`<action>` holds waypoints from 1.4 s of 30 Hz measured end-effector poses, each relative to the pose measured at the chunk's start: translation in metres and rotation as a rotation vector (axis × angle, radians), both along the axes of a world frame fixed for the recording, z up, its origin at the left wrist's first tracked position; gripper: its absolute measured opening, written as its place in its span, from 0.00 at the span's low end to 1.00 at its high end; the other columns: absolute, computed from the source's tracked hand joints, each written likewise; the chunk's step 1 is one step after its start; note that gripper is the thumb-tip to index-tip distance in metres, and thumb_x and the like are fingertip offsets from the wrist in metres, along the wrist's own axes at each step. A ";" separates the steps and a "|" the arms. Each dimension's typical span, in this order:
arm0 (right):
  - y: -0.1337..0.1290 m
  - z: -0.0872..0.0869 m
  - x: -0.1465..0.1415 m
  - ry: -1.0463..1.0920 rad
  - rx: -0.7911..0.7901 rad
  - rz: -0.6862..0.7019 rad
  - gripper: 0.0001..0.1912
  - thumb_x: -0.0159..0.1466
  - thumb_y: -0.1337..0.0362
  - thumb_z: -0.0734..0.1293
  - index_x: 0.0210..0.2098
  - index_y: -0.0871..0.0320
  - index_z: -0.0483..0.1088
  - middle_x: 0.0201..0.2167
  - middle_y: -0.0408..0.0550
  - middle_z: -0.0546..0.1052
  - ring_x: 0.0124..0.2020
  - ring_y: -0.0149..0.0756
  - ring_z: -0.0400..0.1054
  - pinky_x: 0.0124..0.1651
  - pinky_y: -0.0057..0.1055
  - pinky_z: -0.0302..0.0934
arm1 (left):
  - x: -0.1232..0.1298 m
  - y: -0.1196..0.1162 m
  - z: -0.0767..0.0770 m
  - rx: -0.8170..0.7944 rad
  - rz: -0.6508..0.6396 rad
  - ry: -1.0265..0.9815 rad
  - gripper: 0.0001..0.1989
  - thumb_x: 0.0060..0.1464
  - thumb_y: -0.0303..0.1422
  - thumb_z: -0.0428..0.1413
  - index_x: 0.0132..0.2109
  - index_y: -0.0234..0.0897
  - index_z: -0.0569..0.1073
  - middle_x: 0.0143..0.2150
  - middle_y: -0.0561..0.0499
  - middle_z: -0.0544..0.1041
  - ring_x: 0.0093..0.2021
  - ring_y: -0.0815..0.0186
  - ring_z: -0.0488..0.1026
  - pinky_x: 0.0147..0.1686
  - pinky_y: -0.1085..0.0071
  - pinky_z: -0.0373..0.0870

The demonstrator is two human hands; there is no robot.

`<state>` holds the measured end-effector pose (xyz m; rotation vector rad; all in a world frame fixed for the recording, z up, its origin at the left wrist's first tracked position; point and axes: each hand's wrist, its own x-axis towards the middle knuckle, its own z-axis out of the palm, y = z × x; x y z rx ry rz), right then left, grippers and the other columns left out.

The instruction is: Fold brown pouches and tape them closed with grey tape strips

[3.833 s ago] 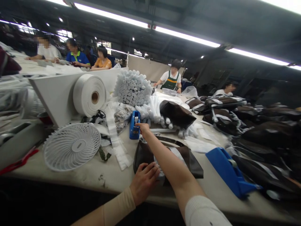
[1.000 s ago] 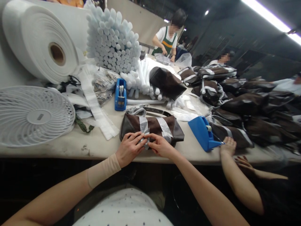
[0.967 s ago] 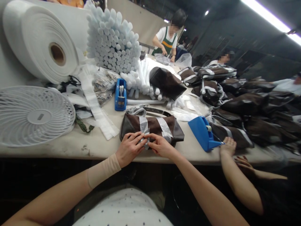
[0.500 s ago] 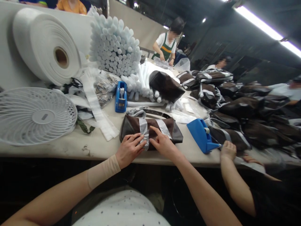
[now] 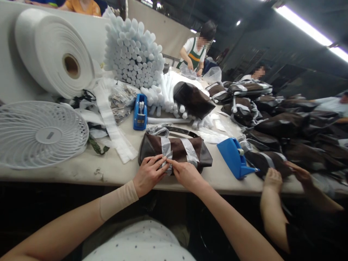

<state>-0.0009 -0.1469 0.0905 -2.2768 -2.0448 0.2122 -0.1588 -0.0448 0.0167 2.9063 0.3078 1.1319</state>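
A dark brown handbag (image 5: pixel 178 146) lies on the table in front of me, with two whitish strips wrapped across it. My left hand (image 5: pixel 152 173) rests flat on the bag's front, its fingertips on the left strip (image 5: pixel 166 145). Against the same strip, my right hand (image 5: pixel 187 175) touches with an outstretched index finger, close to the left fingertips; its other fingers are partly hidden. The right strip (image 5: pixel 189 149) is untouched. Behind the bag lie its dark strap (image 5: pixel 182 131) and some clear plastic wrap (image 5: pixel 157 129).
Blue tape dispensers stand left (image 5: pixel 140 112) and right (image 5: pixel 233 157) of the bag. A grey fan (image 5: pixel 49 135), large white roll (image 5: pixel 51 54) and stacked white foam rods (image 5: pixel 133 58) fill the left. On the right, a co-worker's hands (image 5: pixel 273 179) touch another bag beside piled bags (image 5: pixel 282 123).
My right index finger has moved down and left along the bag to meet my left fingertips. The co-worker's hands have shifted onto their bag. The view has tilted slightly.
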 end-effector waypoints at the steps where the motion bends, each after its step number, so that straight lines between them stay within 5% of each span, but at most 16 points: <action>1: 0.000 0.001 -0.003 -0.040 -0.024 -0.012 0.23 0.67 0.69 0.56 0.61 0.56 0.64 0.40 0.55 0.81 0.39 0.42 0.76 0.40 0.30 0.63 | 0.000 -0.001 0.001 -0.005 0.002 0.006 0.15 0.62 0.34 0.55 0.55 0.40 0.73 0.59 0.47 0.74 0.60 0.56 0.67 0.53 0.59 0.60; 11: 0.000 0.001 -0.013 -0.071 -0.110 -0.047 0.27 0.67 0.69 0.56 0.65 0.60 0.56 0.36 0.59 0.80 0.35 0.47 0.76 0.37 0.34 0.62 | -0.001 -0.003 0.001 -0.012 0.005 0.019 0.15 0.62 0.33 0.55 0.55 0.39 0.73 0.61 0.42 0.70 0.61 0.55 0.66 0.53 0.59 0.60; 16: -0.003 0.001 -0.002 0.416 -0.029 -0.052 0.25 0.64 0.69 0.60 0.61 0.59 0.62 0.25 0.45 0.76 0.25 0.34 0.69 0.32 0.27 0.59 | 0.000 -0.005 0.003 0.010 0.005 0.034 0.16 0.63 0.33 0.54 0.56 0.39 0.72 0.62 0.47 0.71 0.60 0.54 0.67 0.53 0.58 0.59; 21: -0.014 0.011 0.025 0.605 0.349 -0.211 0.19 0.66 0.60 0.61 0.54 0.59 0.69 0.18 0.39 0.67 0.21 0.30 0.61 0.28 0.26 0.58 | -0.002 -0.006 0.010 -0.042 -0.011 0.073 0.17 0.63 0.35 0.54 0.57 0.40 0.70 0.59 0.47 0.73 0.61 0.54 0.66 0.53 0.58 0.59; 26: -0.024 0.031 0.065 0.329 0.695 -0.208 0.20 0.70 0.56 0.55 0.50 0.59 0.72 0.40 0.53 0.77 0.44 0.42 0.71 0.50 0.36 0.64 | -0.002 -0.005 0.033 -0.210 0.028 0.089 0.34 0.59 0.49 0.53 0.64 0.30 0.59 0.62 0.37 0.68 0.61 0.54 0.65 0.56 0.58 0.62; 30: -0.020 0.021 0.081 -0.003 0.540 -0.038 0.35 0.70 0.48 0.54 0.68 0.63 0.51 0.68 0.59 0.56 0.70 0.47 0.44 0.69 0.48 0.44 | 0.015 -0.004 0.048 -0.088 0.105 0.096 0.42 0.57 0.54 0.51 0.67 0.26 0.55 0.69 0.31 0.55 0.68 0.47 0.54 0.62 0.51 0.55; 32: -0.018 0.005 0.083 -0.143 0.416 0.017 0.44 0.67 0.42 0.56 0.71 0.65 0.41 0.71 0.60 0.46 0.72 0.48 0.33 0.71 0.51 0.35 | 0.027 -0.004 0.045 -0.008 0.104 0.144 0.46 0.55 0.57 0.51 0.67 0.23 0.55 0.69 0.28 0.53 0.70 0.44 0.48 0.65 0.47 0.48; 37: -0.014 -0.033 0.081 -0.167 0.219 0.045 0.51 0.64 0.36 0.55 0.70 0.67 0.39 0.71 0.62 0.44 0.72 0.46 0.31 0.71 0.54 0.27 | 0.042 -0.002 0.022 0.047 0.125 0.293 0.53 0.49 0.61 0.53 0.66 0.18 0.57 0.68 0.24 0.54 0.70 0.40 0.47 0.67 0.44 0.39; 42: -0.016 -0.015 0.094 0.209 0.234 -0.053 0.45 0.66 0.37 0.52 0.71 0.61 0.41 0.71 0.56 0.42 0.72 0.43 0.34 0.71 0.48 0.33 | 0.041 0.003 0.026 -0.032 0.080 0.319 0.57 0.48 0.63 0.53 0.68 0.19 0.49 0.69 0.24 0.51 0.70 0.41 0.46 0.66 0.43 0.43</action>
